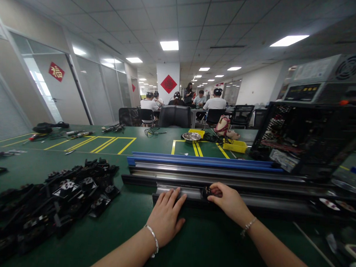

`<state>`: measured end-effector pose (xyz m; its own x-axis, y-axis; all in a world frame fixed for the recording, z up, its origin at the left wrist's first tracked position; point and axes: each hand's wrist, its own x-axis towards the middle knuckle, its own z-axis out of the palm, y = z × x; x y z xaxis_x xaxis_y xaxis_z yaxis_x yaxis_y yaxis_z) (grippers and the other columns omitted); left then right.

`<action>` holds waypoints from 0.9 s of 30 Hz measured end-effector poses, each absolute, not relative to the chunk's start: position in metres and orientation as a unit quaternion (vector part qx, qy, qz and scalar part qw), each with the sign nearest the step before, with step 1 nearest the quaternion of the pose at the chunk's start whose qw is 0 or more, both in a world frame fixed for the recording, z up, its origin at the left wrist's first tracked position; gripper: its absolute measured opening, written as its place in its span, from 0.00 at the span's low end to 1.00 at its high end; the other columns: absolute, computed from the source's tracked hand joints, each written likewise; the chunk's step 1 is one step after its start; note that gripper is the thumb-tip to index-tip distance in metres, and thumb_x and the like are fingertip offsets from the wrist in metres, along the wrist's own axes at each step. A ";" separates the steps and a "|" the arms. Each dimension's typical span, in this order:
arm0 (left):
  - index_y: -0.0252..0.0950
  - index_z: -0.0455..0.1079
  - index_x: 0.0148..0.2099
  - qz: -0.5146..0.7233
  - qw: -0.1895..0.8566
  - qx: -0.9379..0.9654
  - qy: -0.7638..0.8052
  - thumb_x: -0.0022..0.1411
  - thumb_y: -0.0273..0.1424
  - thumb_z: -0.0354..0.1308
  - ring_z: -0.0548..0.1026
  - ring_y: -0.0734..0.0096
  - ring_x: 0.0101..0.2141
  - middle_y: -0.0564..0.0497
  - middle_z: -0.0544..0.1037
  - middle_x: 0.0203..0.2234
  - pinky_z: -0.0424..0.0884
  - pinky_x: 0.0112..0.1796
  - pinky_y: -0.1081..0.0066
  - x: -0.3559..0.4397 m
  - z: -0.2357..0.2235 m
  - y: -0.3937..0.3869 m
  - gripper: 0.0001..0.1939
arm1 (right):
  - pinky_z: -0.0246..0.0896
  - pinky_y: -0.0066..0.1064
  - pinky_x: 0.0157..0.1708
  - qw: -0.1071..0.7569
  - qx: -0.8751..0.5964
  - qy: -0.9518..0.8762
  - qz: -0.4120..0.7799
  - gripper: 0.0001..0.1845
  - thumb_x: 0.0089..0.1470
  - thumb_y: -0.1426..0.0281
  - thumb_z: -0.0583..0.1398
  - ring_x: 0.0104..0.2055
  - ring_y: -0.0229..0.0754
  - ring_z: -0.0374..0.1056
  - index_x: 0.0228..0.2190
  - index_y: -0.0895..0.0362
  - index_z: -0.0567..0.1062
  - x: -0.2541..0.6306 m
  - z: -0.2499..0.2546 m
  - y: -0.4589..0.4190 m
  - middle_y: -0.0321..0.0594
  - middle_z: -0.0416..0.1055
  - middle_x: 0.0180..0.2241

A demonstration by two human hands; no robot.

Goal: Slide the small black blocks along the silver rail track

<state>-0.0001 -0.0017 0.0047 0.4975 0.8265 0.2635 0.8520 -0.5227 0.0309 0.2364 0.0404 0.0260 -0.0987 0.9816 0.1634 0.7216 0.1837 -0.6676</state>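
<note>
My left hand (167, 215) lies with fingers spread over the left end of the nearest black metal channel (190, 191), fingertips touching it. Between the thumb and fingers of my right hand (226, 198) is a small dark round part (206, 192), pinched at the channel. What kind of part it is does not show, and my fingers cover some of it. Just behind run more long dark channels (176, 176) and a blue rail (200, 162), roughly parallel. To the left sits a heap of black parts with metal fittings (66, 195).
An open computer case (307, 135) stands at the right with a power supply (331, 71) on top. Farther back are a metal bowl (191, 137), a yellow tray (235, 146) and cables (154, 131). Several people (216, 99) are at another table beyond black chairs (175, 116).
</note>
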 end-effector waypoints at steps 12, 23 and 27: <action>0.43 0.45 0.60 -0.127 0.054 -0.864 -0.485 0.54 0.34 0.54 0.49 0.56 0.57 0.48 0.49 0.59 0.47 0.54 0.54 0.000 0.004 -0.001 0.34 | 0.61 0.30 0.40 0.295 -0.566 -0.732 0.236 0.08 0.41 0.66 0.59 0.36 0.39 0.67 0.28 0.54 0.67 0.237 0.032 0.036 0.35 0.71 0.31; 0.43 0.45 0.60 -0.123 0.053 -0.862 -0.488 0.53 0.33 0.54 0.49 0.56 0.57 0.48 0.49 0.59 0.47 0.54 0.54 0.001 0.004 -0.002 0.34 | 0.60 0.30 0.43 0.248 -0.502 -0.807 0.185 0.10 0.46 0.67 0.56 0.40 0.39 0.66 0.33 0.54 0.73 0.231 0.037 0.029 0.38 0.70 0.39; 0.43 0.45 0.61 -0.127 0.052 -0.863 -0.487 0.52 0.33 0.55 0.48 0.57 0.57 0.49 0.49 0.59 0.47 0.54 0.55 0.000 0.003 -0.001 0.35 | 0.56 0.32 0.48 0.226 -0.492 -0.826 0.157 0.12 0.46 0.66 0.56 0.45 0.41 0.63 0.35 0.54 0.73 0.230 0.037 0.028 0.39 0.69 0.43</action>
<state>0.0003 -0.0014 0.0026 0.4941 0.8265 0.2698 0.8528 -0.5211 0.0345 0.2304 0.0277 0.0370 -0.4132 0.8842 0.2180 0.7421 0.4657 -0.4821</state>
